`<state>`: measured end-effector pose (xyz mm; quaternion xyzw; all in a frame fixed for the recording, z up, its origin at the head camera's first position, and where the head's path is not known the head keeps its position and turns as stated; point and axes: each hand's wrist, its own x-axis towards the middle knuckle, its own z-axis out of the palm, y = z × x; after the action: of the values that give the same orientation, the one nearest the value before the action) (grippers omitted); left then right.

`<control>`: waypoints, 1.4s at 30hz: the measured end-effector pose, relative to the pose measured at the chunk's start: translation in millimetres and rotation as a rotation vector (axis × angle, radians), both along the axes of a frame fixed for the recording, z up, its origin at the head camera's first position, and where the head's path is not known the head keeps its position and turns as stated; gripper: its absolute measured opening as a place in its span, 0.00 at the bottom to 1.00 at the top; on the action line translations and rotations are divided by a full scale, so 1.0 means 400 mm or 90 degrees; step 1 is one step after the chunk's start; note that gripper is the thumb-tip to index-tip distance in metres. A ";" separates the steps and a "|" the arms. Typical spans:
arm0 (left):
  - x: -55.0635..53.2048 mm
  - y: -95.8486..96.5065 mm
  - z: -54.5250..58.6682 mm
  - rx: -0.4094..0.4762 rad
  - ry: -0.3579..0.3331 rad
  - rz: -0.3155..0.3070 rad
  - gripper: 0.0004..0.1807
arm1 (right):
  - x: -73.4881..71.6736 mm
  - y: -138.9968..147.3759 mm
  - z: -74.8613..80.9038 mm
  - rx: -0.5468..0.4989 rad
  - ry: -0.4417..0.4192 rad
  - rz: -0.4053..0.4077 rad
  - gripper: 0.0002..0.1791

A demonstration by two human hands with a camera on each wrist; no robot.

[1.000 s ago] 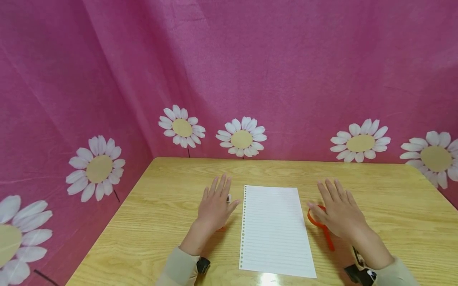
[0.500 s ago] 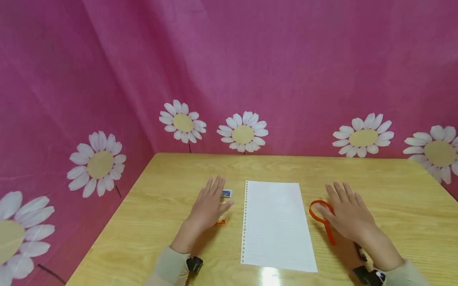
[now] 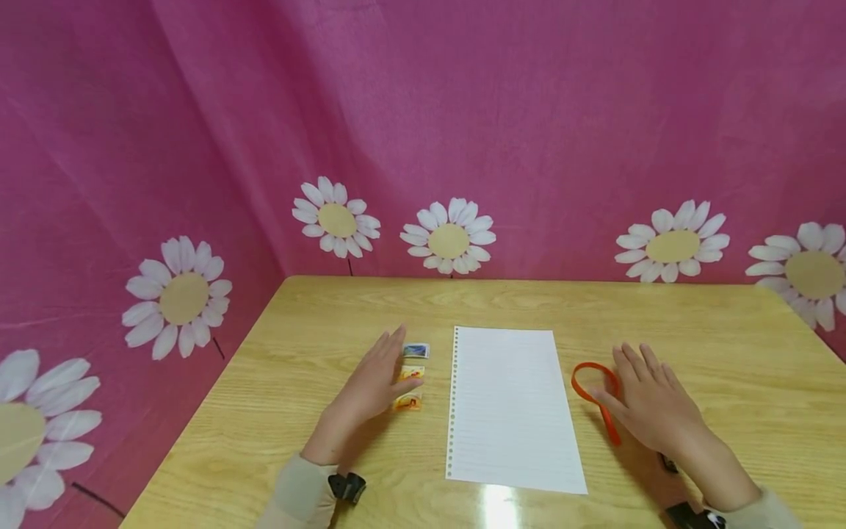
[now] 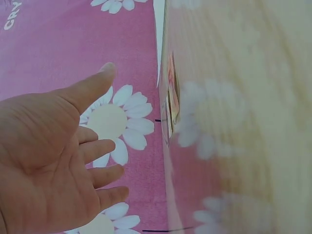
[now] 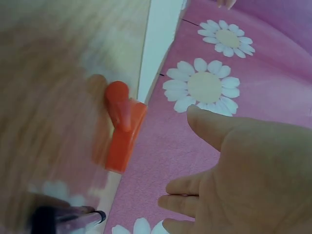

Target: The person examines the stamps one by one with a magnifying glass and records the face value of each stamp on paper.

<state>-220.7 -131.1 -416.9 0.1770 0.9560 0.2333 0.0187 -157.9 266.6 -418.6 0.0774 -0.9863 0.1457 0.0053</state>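
Note:
In the head view my left hand [image 3: 370, 378] hovers over the table's left part, fingers straight, holding nothing. Just right of it lie several small stamp-like papers: a blue one [image 3: 417, 351] on top and two orange-yellow ones [image 3: 409, 402] below, partly hidden by the thumb. My right hand [image 3: 654, 404] is likewise stretched out and bare. Its thumb overlaps an orange magnifying glass [image 3: 609, 426], whose rim and handle [image 5: 122, 148] also show in the right wrist view. Between the hands lies a sheet of lined paper [image 3: 515, 411], holes along its left edge.
A dark pen-like thing [image 3: 668, 463] lies beneath the right wrist; a clear barrel [image 5: 80, 220] shows in the right wrist view. A pink curtain [image 3: 555, 132] with daisies stands behind and to the left of the wooden table [image 3: 297, 330].
My left hand has shifted left, uncovering the small stamp-like papers. My right hand has drifted right and slightly down, showing more of the orange ring. The view has tilted slightly.

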 end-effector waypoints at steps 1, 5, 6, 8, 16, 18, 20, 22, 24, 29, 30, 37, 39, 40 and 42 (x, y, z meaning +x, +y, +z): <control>0.001 -0.002 0.000 0.008 -0.004 0.001 0.50 | 0.002 0.001 -0.002 0.001 0.000 -0.001 0.48; 0.005 -0.010 -0.003 0.037 -0.019 0.010 0.49 | 0.008 0.003 -0.008 0.022 0.010 0.000 0.49; 0.006 -0.011 -0.005 0.043 -0.018 0.011 0.48 | 0.011 0.003 -0.009 0.030 0.015 0.003 0.49; 0.008 -0.014 -0.006 0.052 -0.018 0.014 0.47 | 0.015 0.003 -0.012 0.042 0.023 0.008 0.49; 0.015 -0.025 -0.006 0.060 -0.015 0.004 0.39 | 0.030 0.006 -0.026 0.043 0.033 0.018 0.49; 0.015 -0.029 -0.007 0.055 -0.019 0.000 0.38 | 0.032 0.005 -0.029 0.051 0.043 0.019 0.49; 0.014 -0.032 -0.010 0.048 -0.021 -0.002 0.37 | 0.035 0.005 -0.030 0.061 0.049 0.019 0.49; 0.012 -0.034 -0.012 0.040 -0.024 -0.002 0.36 | 0.037 0.006 -0.032 0.069 0.050 0.019 0.49; 0.010 -0.036 -0.015 0.037 -0.026 -0.004 0.34 | 0.039 0.006 -0.034 0.074 0.048 0.019 0.50; 0.011 -0.040 -0.015 0.043 -0.025 -0.019 0.26 | 0.043 0.003 -0.035 0.078 0.046 0.016 0.49; 0.012 -0.041 -0.015 0.043 -0.023 -0.024 0.24 | 0.043 0.002 -0.035 0.081 0.050 0.017 0.48; 0.017 -0.044 -0.014 0.035 -0.025 -0.065 0.14 | 0.050 -0.004 -0.034 0.096 0.081 0.029 0.46; 0.019 -0.044 -0.014 0.032 -0.023 -0.073 0.13 | 0.051 -0.005 -0.036 0.100 0.084 0.032 0.45; 0.020 -0.044 -0.014 0.029 -0.022 -0.075 0.12 | 0.052 -0.006 -0.037 0.101 0.087 0.034 0.45; 0.022 -0.045 -0.015 0.023 -0.023 -0.083 0.12 | 0.053 -0.007 -0.039 0.102 0.086 0.034 0.45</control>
<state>-211.9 -149.1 -422.7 0.2348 0.9375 0.2523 0.0482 -136.5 263.7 -434.3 0.1136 -0.9897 0.0606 0.0619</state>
